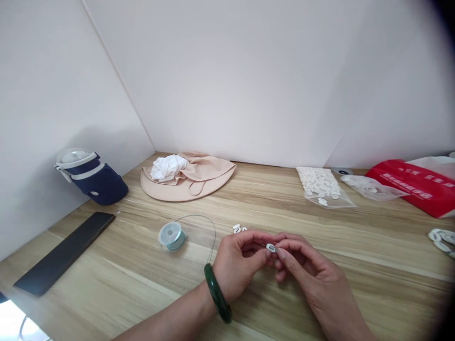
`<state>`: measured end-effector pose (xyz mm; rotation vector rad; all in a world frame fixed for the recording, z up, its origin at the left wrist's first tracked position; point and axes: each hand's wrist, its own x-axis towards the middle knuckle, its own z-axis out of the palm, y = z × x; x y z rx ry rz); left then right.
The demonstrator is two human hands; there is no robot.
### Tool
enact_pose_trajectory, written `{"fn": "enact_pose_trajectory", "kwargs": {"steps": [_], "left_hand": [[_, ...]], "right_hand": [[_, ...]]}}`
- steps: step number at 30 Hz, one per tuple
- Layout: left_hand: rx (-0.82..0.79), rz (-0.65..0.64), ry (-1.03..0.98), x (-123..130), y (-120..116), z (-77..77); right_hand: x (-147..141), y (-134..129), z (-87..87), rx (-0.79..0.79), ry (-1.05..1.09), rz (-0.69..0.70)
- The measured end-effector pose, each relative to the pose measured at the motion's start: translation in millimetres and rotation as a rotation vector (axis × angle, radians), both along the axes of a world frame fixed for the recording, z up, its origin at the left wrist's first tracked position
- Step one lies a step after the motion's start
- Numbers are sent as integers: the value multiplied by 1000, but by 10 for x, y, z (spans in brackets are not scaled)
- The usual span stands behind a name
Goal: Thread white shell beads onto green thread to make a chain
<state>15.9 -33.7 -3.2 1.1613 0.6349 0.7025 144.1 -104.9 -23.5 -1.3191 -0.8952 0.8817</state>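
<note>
A small white cowrie shell (271, 247) with a dark slit is pinched between my two hands over the table. My left hand (239, 263), with a green bangle at the wrist, holds its left side between thumb and fingers. From the right, my right hand (313, 272) grips the same shell with thumb and index finger. Thin grey-blue cord (214, 229) loops from a clear spool (173, 236) towards my left hand; its end is hidden by the fingers. A few loose white shells (237, 228) lie just beyond my left hand.
At the back right are a plastic bag of shells (320, 184), a smaller clear bag (373, 188) and a red package (415, 187). More shells (442, 239) sit at the right edge. Leftwards are a beige sun hat (209, 173), a navy jug (97, 180) and a black flat bar (66, 251).
</note>
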Motion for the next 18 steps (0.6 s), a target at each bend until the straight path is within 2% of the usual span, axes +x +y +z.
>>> {"fn": "enact_pose_trajectory", "kwargs": {"steps": [12, 18], "left_hand": [[23, -18, 44, -16, -7, 7], [-27, -28, 9, -12, -21, -11]], "right_hand": [[4, -10, -53, -14, -40, 20], [-25, -31, -51, 38, -196, -8]]}}
